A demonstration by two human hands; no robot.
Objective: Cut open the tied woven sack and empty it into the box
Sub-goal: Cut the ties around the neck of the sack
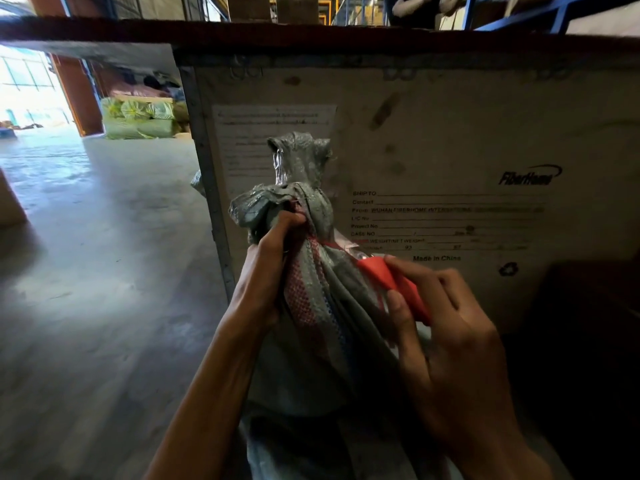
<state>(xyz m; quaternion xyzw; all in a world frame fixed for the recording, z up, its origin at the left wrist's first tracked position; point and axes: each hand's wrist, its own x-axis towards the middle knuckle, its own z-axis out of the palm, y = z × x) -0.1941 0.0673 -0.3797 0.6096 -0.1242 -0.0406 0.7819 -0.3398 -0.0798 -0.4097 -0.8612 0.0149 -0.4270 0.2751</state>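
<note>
The grey woven sack (311,358) stands upright right in front of the near wall of the large plywood box (433,133), close to that wall's left corner; its bottom runs out of view at the lower edge. Its tied top (301,161) rises above a bunched neck, with a red and blue stripe down the cloth.

The left hand (266,268) grips the neck just under the knot, its fingers (287,220) curled tight into the gathered fabric. The right hand (450,334) holds a red cutter (391,282), thumb and fingers closed round its body, with the tip touching the right side of the neck. The blade itself is too blurred to make out.

The box wall bears a paper label (242,133) and printed shipping lines. To the left lies a concrete floor (86,271), with green sacks (138,121) piled at its far end.
</note>
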